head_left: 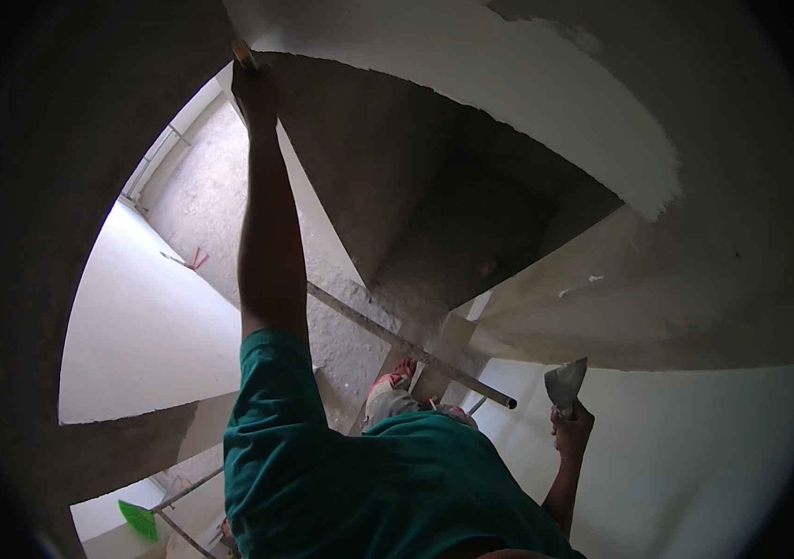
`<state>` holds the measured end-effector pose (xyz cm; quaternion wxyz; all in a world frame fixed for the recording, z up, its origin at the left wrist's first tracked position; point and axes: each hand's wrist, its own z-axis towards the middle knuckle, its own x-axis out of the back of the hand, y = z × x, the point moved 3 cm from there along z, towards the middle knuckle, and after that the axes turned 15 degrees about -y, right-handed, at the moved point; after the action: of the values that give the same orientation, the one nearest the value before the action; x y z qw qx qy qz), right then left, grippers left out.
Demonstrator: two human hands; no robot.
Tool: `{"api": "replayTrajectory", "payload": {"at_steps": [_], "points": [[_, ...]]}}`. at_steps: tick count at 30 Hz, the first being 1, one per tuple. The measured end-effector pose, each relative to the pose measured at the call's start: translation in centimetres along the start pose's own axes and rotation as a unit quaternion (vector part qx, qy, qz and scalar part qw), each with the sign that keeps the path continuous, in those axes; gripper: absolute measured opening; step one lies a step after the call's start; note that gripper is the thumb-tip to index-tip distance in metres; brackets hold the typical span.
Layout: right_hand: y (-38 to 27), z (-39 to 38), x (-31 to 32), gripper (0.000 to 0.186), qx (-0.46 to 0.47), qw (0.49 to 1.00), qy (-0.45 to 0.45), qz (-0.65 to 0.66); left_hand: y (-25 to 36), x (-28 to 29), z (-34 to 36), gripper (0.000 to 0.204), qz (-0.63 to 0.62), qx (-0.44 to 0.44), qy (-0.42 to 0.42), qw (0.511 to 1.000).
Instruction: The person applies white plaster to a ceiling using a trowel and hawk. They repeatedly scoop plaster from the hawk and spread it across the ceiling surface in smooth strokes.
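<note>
My left arm stretches far up, and my left hand (255, 91) is closed around a tool with an orange-brown handle (243, 54). That tool meets the surface where a strip of fresh white plaster (508, 79) begins; its working end is lost in shadow, so its exact kind is unclear. Lower down at the right, my right hand (572, 429) grips a putty knife (565, 384) by the handle. Its broad grey blade points upward, smeared with pale material, apart from the wall.
A metal pole (415, 352) slants across in front of my body. Below it, my foot (404, 369) rests near narrow boards (431, 377). A green broom head (139, 520) shows at lower left. Small red pieces (198, 259) lie by the rough floor (201, 177) far below.
</note>
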<state>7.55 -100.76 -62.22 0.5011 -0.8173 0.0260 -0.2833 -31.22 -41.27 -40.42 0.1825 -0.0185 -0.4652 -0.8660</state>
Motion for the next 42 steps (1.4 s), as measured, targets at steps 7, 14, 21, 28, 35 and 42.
{"api": "replayTrajectory", "payload": {"at_steps": [7, 14, 21, 28, 35, 42], "points": [[-1.5, 0.9, -1.5, 0.017, -0.010, 1.000, -0.021, -0.006, -3.3, 1.7, 7.8, 0.037, 0.066, -0.012, -0.016, 0.998], [-2.0, 1.2, -0.9, 0.020, 0.005, 0.999, -0.038, -0.023, -0.6, -1.6, 4.9, 0.036, 0.045, -0.065, -0.001, 0.997], [-3.0, 3.8, -0.1, 0.023, 0.018, 0.997, -0.061, -0.037, 14.7, -12.1, -13.2, 0.059, -0.034, -0.065, -0.070, 0.995], [-2.8, 4.1, 1.4, 0.023, 0.019, 0.996, -0.076, -0.030, 21.8, -20.0, -30.4, 0.071, 0.068, -0.119, -0.208, 0.968], [-5.6, 2.2, 1.6, 0.021, 0.027, 0.997, -0.061, -0.032, 15.4, -8.9, -33.9, 0.051, 0.054, -0.143, -0.230, 0.961], [-16.5, 4.5, -1.8, 0.036, 0.175, 0.972, -0.152, -0.032, 12.5, -2.8, -38.3, 0.040, -0.525, 0.253, -0.068, 0.810]]}}
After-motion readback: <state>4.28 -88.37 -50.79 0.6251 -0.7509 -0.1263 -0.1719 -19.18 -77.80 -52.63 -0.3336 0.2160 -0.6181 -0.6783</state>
